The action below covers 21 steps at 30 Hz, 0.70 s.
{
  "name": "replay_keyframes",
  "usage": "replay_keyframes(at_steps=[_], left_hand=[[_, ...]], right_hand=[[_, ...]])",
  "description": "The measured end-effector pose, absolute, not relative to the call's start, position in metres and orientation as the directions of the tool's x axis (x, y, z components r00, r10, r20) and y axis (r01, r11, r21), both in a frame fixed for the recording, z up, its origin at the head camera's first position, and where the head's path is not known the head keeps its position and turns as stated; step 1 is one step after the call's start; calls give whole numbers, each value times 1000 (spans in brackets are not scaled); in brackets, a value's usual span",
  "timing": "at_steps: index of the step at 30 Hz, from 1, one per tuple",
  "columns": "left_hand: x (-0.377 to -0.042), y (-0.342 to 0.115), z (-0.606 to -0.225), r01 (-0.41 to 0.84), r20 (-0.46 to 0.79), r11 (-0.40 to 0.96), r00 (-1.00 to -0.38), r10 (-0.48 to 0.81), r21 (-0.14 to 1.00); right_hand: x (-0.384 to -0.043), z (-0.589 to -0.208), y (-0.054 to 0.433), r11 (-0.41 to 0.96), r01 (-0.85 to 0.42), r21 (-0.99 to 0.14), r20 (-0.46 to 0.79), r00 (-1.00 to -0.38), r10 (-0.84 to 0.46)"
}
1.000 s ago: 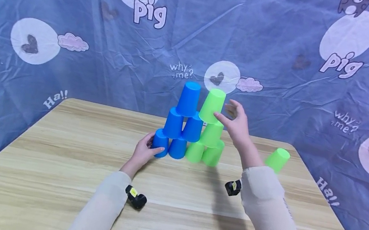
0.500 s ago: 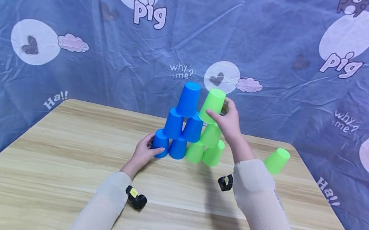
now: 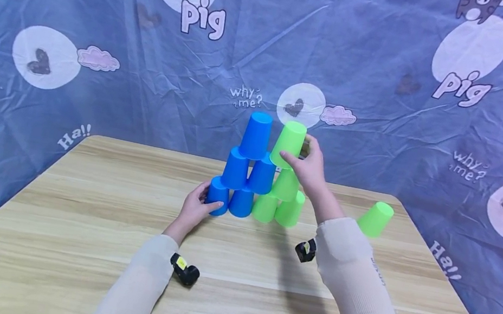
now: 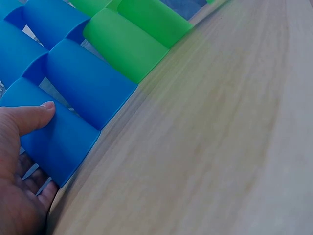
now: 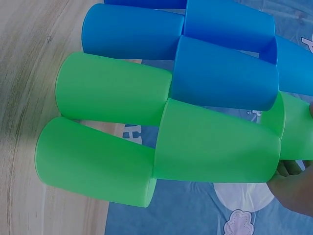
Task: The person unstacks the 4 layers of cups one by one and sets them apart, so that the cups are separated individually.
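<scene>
Upside-down plastic cups stand in a three-tier stack, blue on the left and green on the right. My left hand (image 3: 196, 207) holds the bottom-left blue cup (image 4: 61, 134), thumb across its near side and fingers behind it. At the top right, my right hand (image 3: 310, 165) grips the upper green cup (image 3: 289, 142), its thumb on the near side. That cup rests over a middle blue cup (image 3: 262, 174) and a middle green cup (image 3: 286, 184). Beside it, a top blue cup (image 3: 256, 136) crowns the blue side.
A single green cup (image 3: 375, 219) stands apart on the wooden table (image 3: 229, 296), to the right of the stack and beyond the right sleeve. A blue printed cloth (image 3: 143, 90) hangs behind the table and along its sides.
My right hand has moved left from just beside the upper green cup and now grips it. My left hand and the stacked cups have stayed in place.
</scene>
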<state>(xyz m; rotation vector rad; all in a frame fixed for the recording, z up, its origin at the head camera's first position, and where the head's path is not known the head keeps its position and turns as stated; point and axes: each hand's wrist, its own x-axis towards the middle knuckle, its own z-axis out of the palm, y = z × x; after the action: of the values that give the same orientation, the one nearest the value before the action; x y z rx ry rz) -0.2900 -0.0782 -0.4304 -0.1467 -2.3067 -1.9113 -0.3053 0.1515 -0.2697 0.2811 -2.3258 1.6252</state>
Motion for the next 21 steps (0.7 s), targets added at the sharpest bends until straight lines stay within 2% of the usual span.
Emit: replay_keyframes(at_steps=[13,21], left_hand=[[-289,-80,-429,146,153,196,-988,-21,970],[-290,-79,-430,150,158,194,-987,-22,969]], right_hand=[[-294,-259,157,320,-392,-862,430,-901,54],[-287,-258,176,353,-423,-835,472,-879,64]])
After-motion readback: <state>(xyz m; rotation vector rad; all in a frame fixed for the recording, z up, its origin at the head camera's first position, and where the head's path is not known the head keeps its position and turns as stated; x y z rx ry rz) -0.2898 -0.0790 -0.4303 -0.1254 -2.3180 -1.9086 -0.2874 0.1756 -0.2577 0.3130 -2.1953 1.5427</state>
